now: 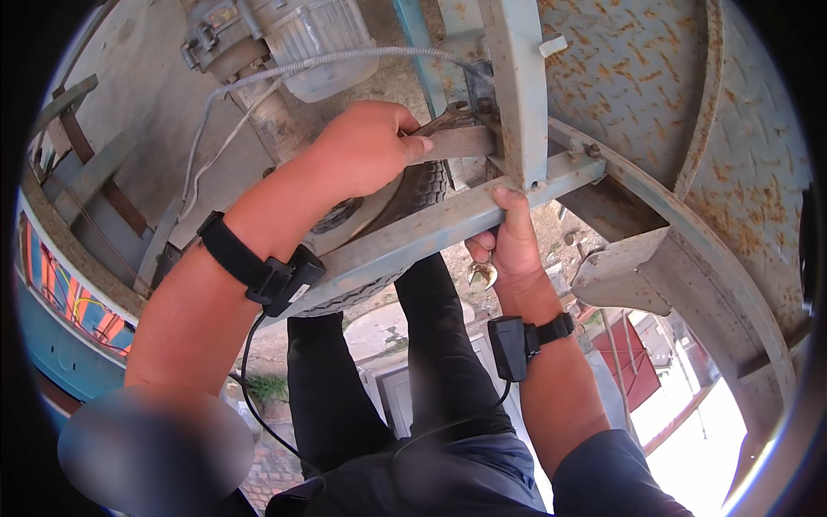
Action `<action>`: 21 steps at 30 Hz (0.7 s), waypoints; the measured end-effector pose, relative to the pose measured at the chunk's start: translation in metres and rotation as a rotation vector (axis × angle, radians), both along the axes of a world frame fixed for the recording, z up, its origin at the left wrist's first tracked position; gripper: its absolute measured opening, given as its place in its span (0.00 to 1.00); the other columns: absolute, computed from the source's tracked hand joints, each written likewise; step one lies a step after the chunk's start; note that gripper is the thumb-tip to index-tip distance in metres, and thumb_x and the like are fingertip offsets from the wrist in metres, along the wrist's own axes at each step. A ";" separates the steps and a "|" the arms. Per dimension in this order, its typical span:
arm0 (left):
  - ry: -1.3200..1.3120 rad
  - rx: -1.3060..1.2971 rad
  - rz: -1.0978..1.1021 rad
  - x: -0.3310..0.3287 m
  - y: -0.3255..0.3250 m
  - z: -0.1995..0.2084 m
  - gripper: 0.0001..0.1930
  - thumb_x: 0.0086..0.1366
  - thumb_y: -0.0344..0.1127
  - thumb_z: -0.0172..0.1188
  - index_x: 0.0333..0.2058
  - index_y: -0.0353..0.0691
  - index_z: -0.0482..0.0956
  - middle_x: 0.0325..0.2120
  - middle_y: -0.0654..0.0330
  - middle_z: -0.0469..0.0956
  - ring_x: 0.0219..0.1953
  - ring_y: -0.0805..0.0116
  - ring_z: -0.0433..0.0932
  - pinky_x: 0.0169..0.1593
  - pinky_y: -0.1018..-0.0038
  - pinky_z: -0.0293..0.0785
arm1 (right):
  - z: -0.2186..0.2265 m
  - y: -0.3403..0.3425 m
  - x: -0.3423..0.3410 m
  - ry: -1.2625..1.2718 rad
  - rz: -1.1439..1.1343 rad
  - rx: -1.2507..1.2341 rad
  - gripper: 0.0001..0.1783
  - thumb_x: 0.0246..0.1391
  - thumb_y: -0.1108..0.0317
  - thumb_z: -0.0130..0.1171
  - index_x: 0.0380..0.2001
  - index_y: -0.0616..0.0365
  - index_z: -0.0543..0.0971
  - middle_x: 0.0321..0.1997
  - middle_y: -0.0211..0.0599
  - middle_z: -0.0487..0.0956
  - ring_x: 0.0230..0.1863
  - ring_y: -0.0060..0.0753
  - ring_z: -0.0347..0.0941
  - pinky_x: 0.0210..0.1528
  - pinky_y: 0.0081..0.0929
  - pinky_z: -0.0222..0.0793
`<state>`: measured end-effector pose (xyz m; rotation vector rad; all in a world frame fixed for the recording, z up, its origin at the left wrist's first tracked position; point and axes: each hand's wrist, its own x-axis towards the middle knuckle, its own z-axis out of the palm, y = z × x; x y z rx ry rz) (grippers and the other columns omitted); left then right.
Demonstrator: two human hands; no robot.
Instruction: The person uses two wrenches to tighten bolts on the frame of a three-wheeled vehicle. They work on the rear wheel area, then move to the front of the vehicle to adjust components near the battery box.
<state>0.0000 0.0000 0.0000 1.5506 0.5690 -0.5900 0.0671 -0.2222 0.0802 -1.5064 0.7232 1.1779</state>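
Note:
My left hand (372, 146) reaches over a light-blue steel beam (405, 228) and is closed around a dark metal wrench (448, 119). The wrench's far end lies close to a bolt (486, 107) at the foot of an upright steel post (520, 86); whether it grips the bolt I cannot tell. Below the beam, my right hand (515, 237) is closed on a second wrench (482, 276), whose shiny open jaw points down out of the fingers. The right thumb presses against the beam's lower side, and the rest of this wrench is hidden by hand and beam.
A motor with a ribbed housing (323, 47) sits at the far left, with a grey corrugated cable (345, 56) running to the post. A tyre (426, 185) shows behind the beam. Rusty tread plate (629, 77) and a curved steel rail (732, 250) fill the right side.

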 end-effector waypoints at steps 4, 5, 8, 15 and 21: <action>0.037 0.005 -0.019 0.009 -0.008 0.011 0.21 0.66 0.49 0.65 0.39 0.31 0.86 0.35 0.42 0.84 0.39 0.44 0.83 0.46 0.55 0.77 | 0.006 0.005 -0.004 0.003 -0.015 -0.016 0.19 0.62 0.51 0.57 0.36 0.57 0.73 0.24 0.30 0.71 0.17 0.18 0.61 0.15 0.21 0.61; 0.060 -0.004 -0.026 0.010 -0.010 0.014 0.21 0.66 0.49 0.65 0.39 0.31 0.86 0.35 0.42 0.84 0.39 0.44 0.82 0.46 0.55 0.77 | 0.008 0.005 -0.005 0.008 -0.018 -0.024 0.18 0.62 0.51 0.57 0.36 0.57 0.73 0.24 0.30 0.71 0.17 0.18 0.61 0.15 0.21 0.61; 0.082 0.004 -0.041 0.016 -0.010 0.020 0.22 0.66 0.49 0.64 0.38 0.30 0.86 0.33 0.42 0.83 0.39 0.43 0.82 0.45 0.55 0.77 | 0.005 0.003 -0.006 0.016 -0.035 -0.004 0.18 0.62 0.52 0.57 0.36 0.57 0.73 0.24 0.29 0.71 0.17 0.18 0.61 0.15 0.21 0.61; 0.095 -0.016 -0.043 0.026 -0.016 0.017 0.22 0.67 0.49 0.64 0.38 0.30 0.86 0.34 0.42 0.84 0.39 0.43 0.83 0.46 0.54 0.77 | 0.003 0.003 -0.003 0.012 -0.028 -0.001 0.18 0.62 0.52 0.57 0.36 0.57 0.73 0.24 0.29 0.71 0.17 0.18 0.61 0.16 0.21 0.61; -0.017 0.079 -0.096 0.023 -0.011 0.000 0.19 0.68 0.46 0.63 0.43 0.33 0.85 0.37 0.44 0.84 0.39 0.45 0.83 0.46 0.55 0.78 | 0.000 -0.003 -0.001 0.014 -0.034 0.014 0.18 0.62 0.51 0.59 0.37 0.56 0.73 0.25 0.29 0.72 0.17 0.18 0.61 0.16 0.21 0.61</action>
